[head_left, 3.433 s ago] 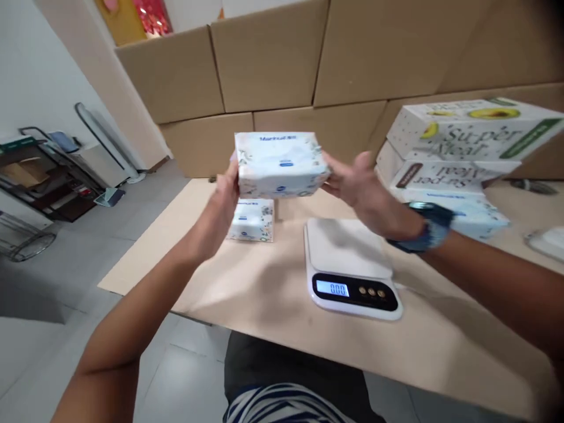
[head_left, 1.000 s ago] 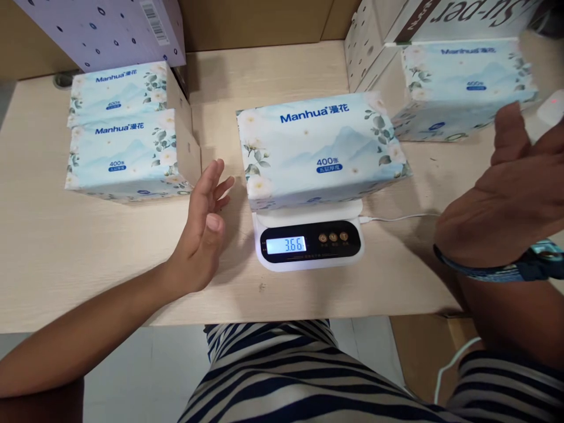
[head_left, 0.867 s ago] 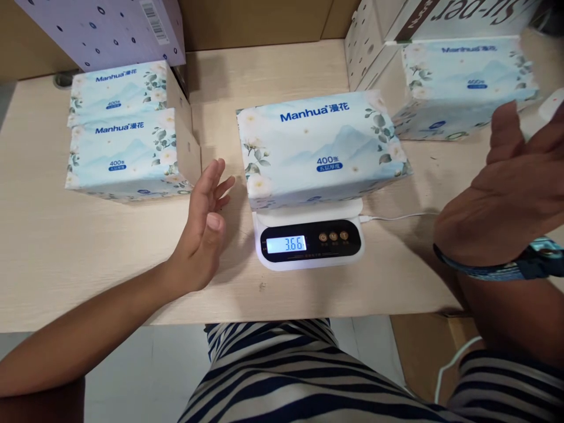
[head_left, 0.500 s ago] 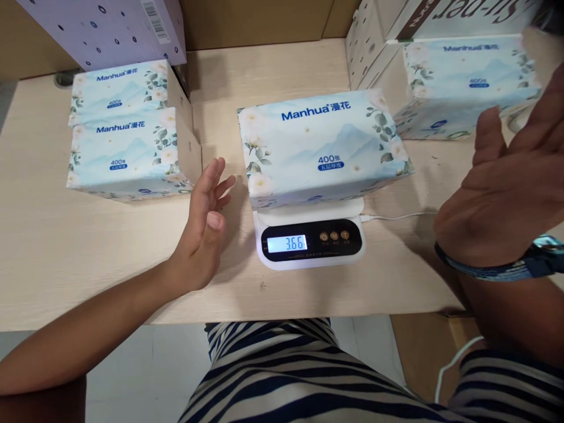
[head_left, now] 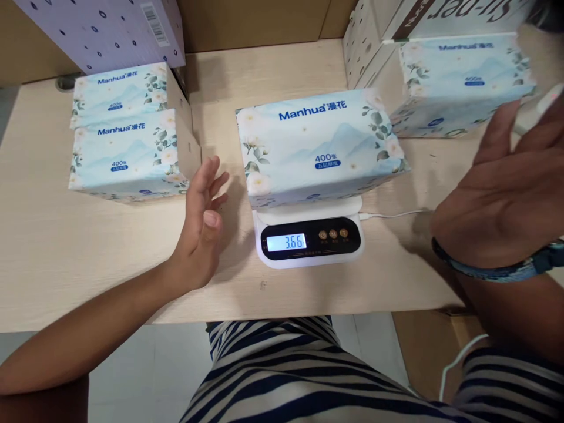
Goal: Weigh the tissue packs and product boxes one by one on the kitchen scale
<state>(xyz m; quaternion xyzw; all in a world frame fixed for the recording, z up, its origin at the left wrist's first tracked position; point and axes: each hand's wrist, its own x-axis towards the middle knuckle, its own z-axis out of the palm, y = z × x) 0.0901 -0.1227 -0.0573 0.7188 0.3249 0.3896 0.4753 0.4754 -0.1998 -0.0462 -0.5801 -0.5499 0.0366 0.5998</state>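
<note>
A floral blue-and-white tissue pack (head_left: 317, 144) rests on a white digital scale (head_left: 308, 262), whose lit display reads about 366. Left of the scale, my left hand (head_left: 200, 229) is held with fingers apart, touching neither pack nor scale. Two matching tissue packs (head_left: 126, 150) stand one behind the other just beyond it. On the right, my right hand (head_left: 493, 200) is raised, palm showing, fingers spread and holding nothing; its fingertips are partly cut off by the frame edge. Behind it sits another tissue pack (head_left: 462, 88).
A lilac patterned box (head_left: 110, 29) stands at the back left, and white boxes (head_left: 374, 35) at the back right. A white cable (head_left: 396, 214) runs from the scale to the right. The table's front edge (head_left: 264, 317) is near my body.
My right hand has shifted slightly and a pale object shows behind its fingers at the right edge. The pack on the scale and the reading stay the same.
</note>
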